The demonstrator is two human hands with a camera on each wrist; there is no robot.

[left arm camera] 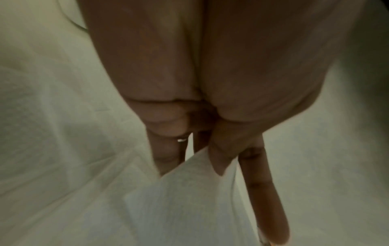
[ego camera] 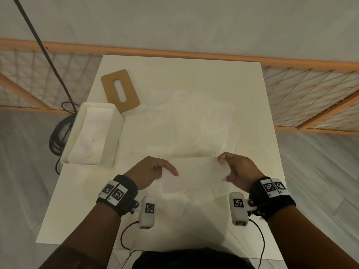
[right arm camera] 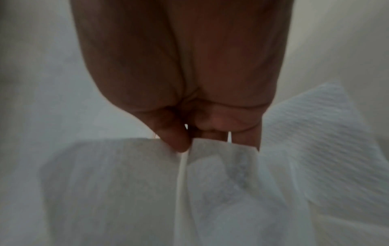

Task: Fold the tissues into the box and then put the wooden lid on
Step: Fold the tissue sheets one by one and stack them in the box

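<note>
Both hands, left [ego camera: 150,171] and right [ego camera: 238,169], pinch a half-folded tissue [ego camera: 194,172] right of the box [ego camera: 93,133], each grip closed on an end; lid [ego camera: 120,90] still off beyond the box.

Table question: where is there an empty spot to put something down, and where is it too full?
The table is bare along its far edge beyond the wooden lid, down its right side, and near the front left corner below the box. The middle is covered with spread tissues. In front, both hands, left hand and right hand, hold a folded tissue.
</note>
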